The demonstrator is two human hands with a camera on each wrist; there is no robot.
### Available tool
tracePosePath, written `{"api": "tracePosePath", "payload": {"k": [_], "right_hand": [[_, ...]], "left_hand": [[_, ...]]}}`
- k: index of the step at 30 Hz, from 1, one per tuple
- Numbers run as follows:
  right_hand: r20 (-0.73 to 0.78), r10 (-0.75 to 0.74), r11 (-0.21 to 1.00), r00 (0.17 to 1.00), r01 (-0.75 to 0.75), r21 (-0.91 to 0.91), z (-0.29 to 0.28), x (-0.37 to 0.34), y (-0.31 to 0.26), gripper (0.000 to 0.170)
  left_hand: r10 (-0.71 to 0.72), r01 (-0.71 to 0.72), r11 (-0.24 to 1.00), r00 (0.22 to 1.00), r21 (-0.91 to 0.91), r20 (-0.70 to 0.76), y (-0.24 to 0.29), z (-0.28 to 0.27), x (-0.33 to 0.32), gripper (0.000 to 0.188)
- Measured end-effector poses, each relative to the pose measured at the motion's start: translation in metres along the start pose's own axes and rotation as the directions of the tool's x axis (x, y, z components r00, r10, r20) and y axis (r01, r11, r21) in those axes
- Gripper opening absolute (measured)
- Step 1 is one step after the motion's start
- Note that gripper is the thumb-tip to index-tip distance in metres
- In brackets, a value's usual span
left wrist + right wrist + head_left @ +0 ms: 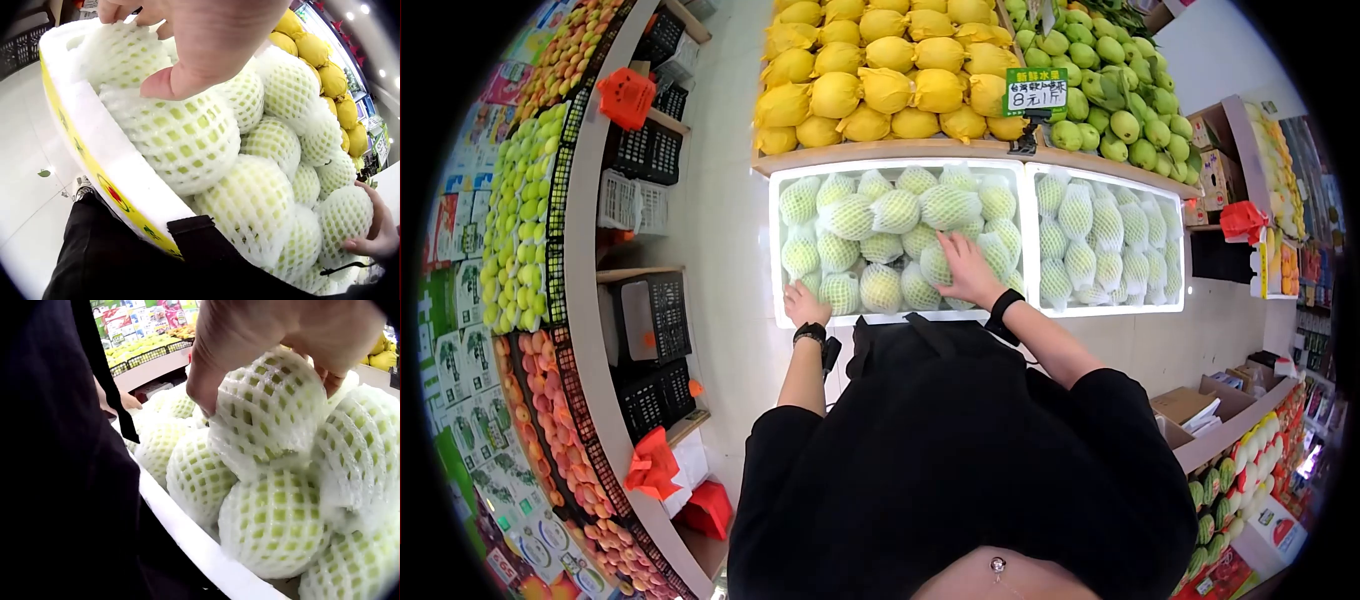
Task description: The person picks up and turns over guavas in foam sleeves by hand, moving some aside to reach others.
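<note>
Pale green fruits in white foam nets (880, 287) (250, 203) fill a white foam box (778, 290). At its near left corner my left hand (808, 304) (209, 37) rests over the netted fruits, thumb lying on one and fingertips touching another farther up. My right hand (970, 273) (281, 328) grips a netted fruit (269, 400) (345, 222) near the box's front side, thumb on one side and fingers on the other. That fruit sits against other netted fruits (275, 519); the palm covers its top.
A second white box (1110, 307) of netted fruits adjoins on the right. Behind stand yellow-wrapped fruits (885, 90), loose green fruits (1125, 125) and a price sign (1036, 92). Black crates (648, 320) are under the left shelf. The body is close to the box's front.
</note>
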State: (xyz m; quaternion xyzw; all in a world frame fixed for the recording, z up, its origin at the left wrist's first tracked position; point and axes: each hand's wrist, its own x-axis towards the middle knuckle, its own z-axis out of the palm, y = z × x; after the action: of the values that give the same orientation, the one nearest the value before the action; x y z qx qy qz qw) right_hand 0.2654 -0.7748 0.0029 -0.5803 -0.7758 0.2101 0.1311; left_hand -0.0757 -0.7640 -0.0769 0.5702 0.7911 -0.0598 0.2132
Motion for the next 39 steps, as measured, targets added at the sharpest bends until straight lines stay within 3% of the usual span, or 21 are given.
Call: {"api": "tracePosePath", "payload": {"k": [8,11,14,17,20,21,23,26,28,31,32,33,35,37,39], "right_hand": [[0.082,0.368,0.930,0.926,-0.364,-0.058,0.022,0.024,-0.008,0.093],[0.057,0.362,0.932,0.930,-0.362,-0.017,0.012,0.024,-0.013,0.094],[-0.023,0.323,0.936,0.946,-0.315,0.158,0.005,0.015,-0.011,0.092],[-0.025,0.623,0.598,0.782,-0.455,0.660,-0.005,0.004,-0.011,0.090],[0.032,0.852,0.213,0.522,-0.402,0.891,-0.032,0.013,0.010,0.087],[0.050,0.883,0.143,0.467,-0.370,0.918,-0.037,0.017,0.024,0.090],[0.012,0.945,0.110,0.328,-0.349,0.931,-0.035,0.024,0.065,0.096],[-0.138,0.981,0.186,0.133,-0.489,0.852,-0.006,0.023,0.109,0.100],[-0.152,0.983,0.185,0.107,-0.490,0.852,-0.008,0.026,0.100,0.109],[-0.126,0.937,0.289,0.324,-0.525,0.800,-0.016,0.023,0.053,0.122],[-0.147,0.883,0.404,0.447,-0.560,0.724,-0.003,0.013,0.051,0.129],[-0.264,0.780,0.605,0.567,-0.577,0.549,0.020,0.001,0.058,0.130],[-0.267,0.690,0.723,0.672,-0.631,0.281,0.032,-0.007,0.051,0.127],[-0.168,0.780,0.626,0.603,-0.763,0.165,0.023,-0.005,0.027,0.122],[-0.194,0.778,0.621,0.597,-0.778,0.094,0.020,-0.006,0.017,0.123]], "left_hand": [[-0.019,0.017,1.000,0.993,0.021,0.115,0.005,-0.026,0.009,0.083],[0.021,-0.022,1.000,0.983,0.008,0.180,0.003,-0.045,0.015,0.088],[0.089,-0.092,0.996,0.971,0.001,0.220,-0.007,-0.057,0.019,0.093],[0.110,-0.123,0.992,0.950,0.026,0.293,-0.007,-0.068,0.022,0.096],[0.138,-0.162,0.985,0.941,0.055,0.309,-0.016,-0.050,0.040,0.099],[0.121,-0.143,0.989,0.934,0.040,0.337,-0.021,-0.045,0.048,0.100],[0.095,-0.157,0.980,0.907,0.120,0.411,-0.016,-0.056,0.054,0.099],[0.083,-0.185,0.964,0.893,0.192,0.442,-0.008,-0.067,0.053,0.097],[0.103,-0.202,0.957,0.908,0.208,0.406,-0.008,-0.066,0.046,0.096],[0.109,-0.156,0.971,0.964,0.180,0.244,-0.008,-0.056,0.028,0.089],[0.108,-0.143,0.976,0.972,0.162,0.207,-0.005,-0.057,0.022,0.088],[0.128,-0.151,0.978,0.979,0.141,0.159,-0.005,-0.058,0.018,0.084],[0.148,-0.167,0.978,0.978,0.123,0.148,-0.006,-0.055,0.017,0.085],[0.150,-0.171,0.974,0.978,0.147,0.144,-0.004,-0.059,0.018,0.085],[0.165,-0.180,0.973,0.980,0.147,0.113,-0.006,-0.058,0.018,0.085]]}}
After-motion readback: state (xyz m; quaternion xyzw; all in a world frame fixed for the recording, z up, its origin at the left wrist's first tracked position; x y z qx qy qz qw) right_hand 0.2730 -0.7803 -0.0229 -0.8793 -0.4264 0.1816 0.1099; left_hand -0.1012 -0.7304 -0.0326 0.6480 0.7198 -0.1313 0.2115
